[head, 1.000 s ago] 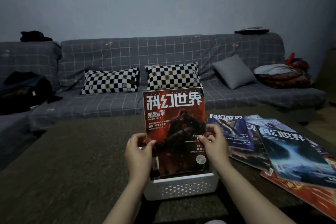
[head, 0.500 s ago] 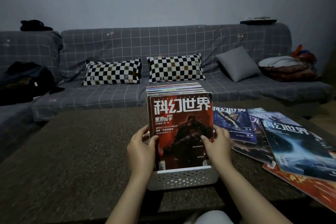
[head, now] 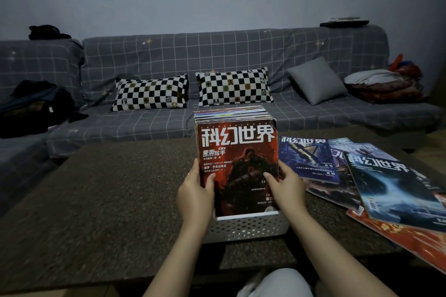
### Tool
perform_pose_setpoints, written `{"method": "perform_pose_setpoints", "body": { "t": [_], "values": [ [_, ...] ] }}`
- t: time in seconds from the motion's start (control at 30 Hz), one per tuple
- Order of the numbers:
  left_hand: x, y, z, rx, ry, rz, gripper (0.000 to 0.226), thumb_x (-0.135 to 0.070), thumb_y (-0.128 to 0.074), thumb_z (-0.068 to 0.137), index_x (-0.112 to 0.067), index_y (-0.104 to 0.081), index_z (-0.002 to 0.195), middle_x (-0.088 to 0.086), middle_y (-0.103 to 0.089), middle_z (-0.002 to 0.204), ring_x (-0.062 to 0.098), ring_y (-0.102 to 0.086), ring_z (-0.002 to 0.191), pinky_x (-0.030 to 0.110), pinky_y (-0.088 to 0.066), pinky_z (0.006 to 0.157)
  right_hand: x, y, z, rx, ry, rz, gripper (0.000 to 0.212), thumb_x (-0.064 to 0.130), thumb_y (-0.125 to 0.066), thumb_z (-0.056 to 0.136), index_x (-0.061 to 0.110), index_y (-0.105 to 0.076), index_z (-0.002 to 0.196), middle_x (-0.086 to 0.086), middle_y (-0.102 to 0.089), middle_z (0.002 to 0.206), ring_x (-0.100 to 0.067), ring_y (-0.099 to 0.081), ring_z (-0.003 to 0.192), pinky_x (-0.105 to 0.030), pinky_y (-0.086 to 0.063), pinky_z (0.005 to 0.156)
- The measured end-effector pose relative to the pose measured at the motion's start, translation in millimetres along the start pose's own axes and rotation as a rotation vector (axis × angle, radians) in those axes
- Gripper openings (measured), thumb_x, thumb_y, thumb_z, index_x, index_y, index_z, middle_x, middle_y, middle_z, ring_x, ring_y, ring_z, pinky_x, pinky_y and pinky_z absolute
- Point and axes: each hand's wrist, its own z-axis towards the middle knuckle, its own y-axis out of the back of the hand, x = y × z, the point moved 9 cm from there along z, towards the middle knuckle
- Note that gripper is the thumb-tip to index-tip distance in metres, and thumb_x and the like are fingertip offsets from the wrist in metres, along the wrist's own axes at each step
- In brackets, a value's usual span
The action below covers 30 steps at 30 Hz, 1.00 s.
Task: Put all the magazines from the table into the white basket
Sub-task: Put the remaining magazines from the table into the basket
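Note:
A red-covered magazine [head: 237, 152] stands upright in the white perforated basket [head: 246, 228], at the front of a row of several upright magazines [head: 231, 112]. My left hand [head: 195, 198] grips its left edge, thumb on the cover. My right hand [head: 286, 188] grips its right edge the same way. To the right, several more magazines lie fanned out flat on the table: a blue one [head: 309, 159], a dark blue one [head: 395, 188] on top, and a red-orange one [head: 410, 241] underneath.
The basket sits near the front of a dark speckled table [head: 108, 200]. Behind the table runs a grey checked sofa [head: 169, 60] with two chequered pillows, a grey cushion and piled clothes. My knee [head: 277, 283] shows below the table's front edge.
The red magazine has gone down from above the basket into it, in front of the row. Both hands stayed on its edges and sank with it.

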Motion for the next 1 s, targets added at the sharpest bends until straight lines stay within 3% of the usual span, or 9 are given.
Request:
{"method": "perform_pose_setpoints", "body": {
  "t": [0.07, 0.17, 0.23, 0.37, 0.53, 0.63, 0.77, 0.87, 1.0],
  "values": [
    [-11, -3, -8, 0.006, -0.061, 0.002, 0.065, -0.025, -0.063, 0.089, -0.019, -0.033, 0.146, 0.000, -0.042, 0.148, 0.015, -0.039, 0.137, 0.040, -0.036, 0.112, -4, 0, -1, 0.011, -0.017, 0.043, 0.050, 0.016, -0.062, 0.086, 0.014, -0.047, 0.134, -0.001, -0.063, 0.122, -0.015, -0.059, 0.110, -0.031, -0.048, 0.092],
    [-24, -9, -18, 0.035, -0.129, 0.063, 0.069, -0.028, -0.059, 0.091, -0.021, -0.023, 0.150, 0.000, -0.021, 0.158, 0.015, -0.014, 0.147, 0.036, -0.012, 0.120, -9, 0, -5, 0.058, -0.043, 0.076, 0.064, 0.015, -0.065, 0.085, 0.013, -0.036, 0.142, -0.005, -0.057, 0.133, -0.018, -0.056, 0.119, -0.036, -0.046, 0.100],
    [-18, -18, -23, 0.090, -0.062, 0.118, 0.076, -0.032, -0.058, 0.091, -0.023, -0.012, 0.151, 0.004, -0.010, 0.160, 0.021, -0.008, 0.148, 0.042, -0.013, 0.120, -10, 2, -8, 0.082, -0.043, 0.075, 0.068, 0.013, -0.066, 0.084, 0.011, -0.033, 0.143, -0.007, -0.054, 0.135, -0.019, -0.054, 0.122, -0.035, -0.045, 0.102],
    [-10, -29, -28, 0.180, 0.013, 0.163, 0.084, -0.035, -0.056, 0.091, -0.026, 0.002, 0.151, 0.009, 0.001, 0.161, 0.027, -0.010, 0.147, 0.050, -0.031, 0.113, -8, 4, -15, 0.140, -0.006, 0.025, 0.063, 0.014, -0.066, 0.084, 0.014, -0.037, 0.141, -0.006, -0.058, 0.130, -0.017, -0.056, 0.118, -0.025, -0.043, 0.093],
    [-40, -29, -37, 0.107, -0.153, 0.194, 0.072, -0.029, -0.053, 0.093, -0.021, -0.011, 0.151, 0.008, 0.001, 0.161, 0.021, 0.011, 0.147, 0.042, 0.007, 0.119, -17, 16, -17, 0.110, -0.047, 0.121, 0.063, 0.014, -0.065, 0.085, 0.014, -0.036, 0.142, -0.010, -0.054, 0.135, -0.019, -0.053, 0.123, -0.029, -0.044, 0.096],
    [-68, -49, -50, 0.142, -0.275, 0.179, 0.056, -0.028, -0.051, 0.094, -0.019, -0.030, 0.146, 0.003, -0.016, 0.159, 0.017, 0.003, 0.148, 0.039, 0.010, 0.118, -24, 35, -16, 0.048, -0.042, 0.148, 0.054, 0.016, -0.063, 0.087, 0.014, -0.044, 0.137, -0.011, -0.059, 0.128, -0.016, -0.059, 0.112, -0.022, -0.046, 0.086],
    [-100, -95, -70, 0.233, -0.358, 0.132, 0.043, -0.029, -0.049, 0.093, -0.018, -0.049, 0.135, 0.003, -0.041, 0.148, 0.019, -0.026, 0.142, 0.038, -0.006, 0.117, -42, 78, -11, -0.050, -0.038, 0.093, 0.044, 0.016, -0.061, 0.088, 0.014, -0.053, 0.131, -0.004, -0.063, 0.122, -0.008, -0.059, 0.098, -0.021, -0.045, 0.083],
    [-124, -138, -88, 0.319, -0.402, 0.091, 0.046, -0.034, -0.044, 0.089, -0.016, -0.054, 0.130, 0.004, -0.049, 0.141, 0.021, -0.039, 0.135, 0.032, -0.013, 0.112, -66, 116, -5, -0.118, -0.056, 0.009, 0.040, 0.019, -0.062, 0.087, 0.016, -0.057, 0.126, -0.003, -0.066, 0.118, -0.011, -0.060, 0.096, -0.023, -0.045, 0.084],
    [-150, -205, -112, 0.482, -0.398, 0.063, 0.057, -0.043, -0.034, 0.086, -0.018, -0.050, 0.134, 0.002, -0.046, 0.143, 0.019, -0.037, 0.136, 0.032, -0.014, 0.113, -109, 166, 8, -0.195, -0.105, -0.104, 0.034, 0.022, -0.062, 0.087, 0.016, -0.061, 0.121, -0.004, -0.067, 0.115, -0.015, -0.062, 0.100, -0.024, -0.050, 0.079]
  ]
}}
